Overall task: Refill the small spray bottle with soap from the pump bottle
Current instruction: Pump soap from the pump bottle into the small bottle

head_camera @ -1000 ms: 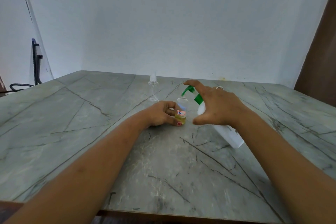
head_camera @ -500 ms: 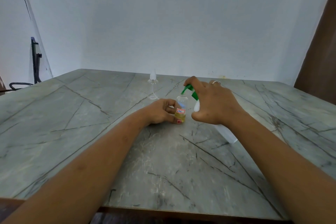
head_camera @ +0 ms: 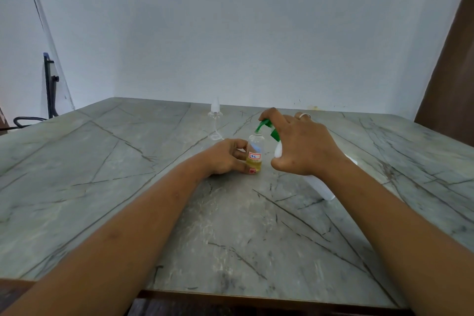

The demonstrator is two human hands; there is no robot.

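A white wall (head_camera: 230,33) backs the grey veined desk (head_camera: 102,187). The right grip (head_camera: 302,146) curls round the tilted pump bottle (head_camera: 319,186) (green nozzle over the mouth); the left grip (head_camera: 225,159) pinches the small spray bottle (head_camera: 255,151), upright mid-desk.

white pump bottle (head_camera: 319,187), green pump (head_camera: 265,125), grey-veined table (head_camera: 128,187)

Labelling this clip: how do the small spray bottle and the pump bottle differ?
The small spray bottle stands upright on the table; the pump bottle leans toward it. The small spray bottle is clear with yellow liquid low inside; the pump bottle is opaque white with a green pump. Both are held, by the left hand and right hand.
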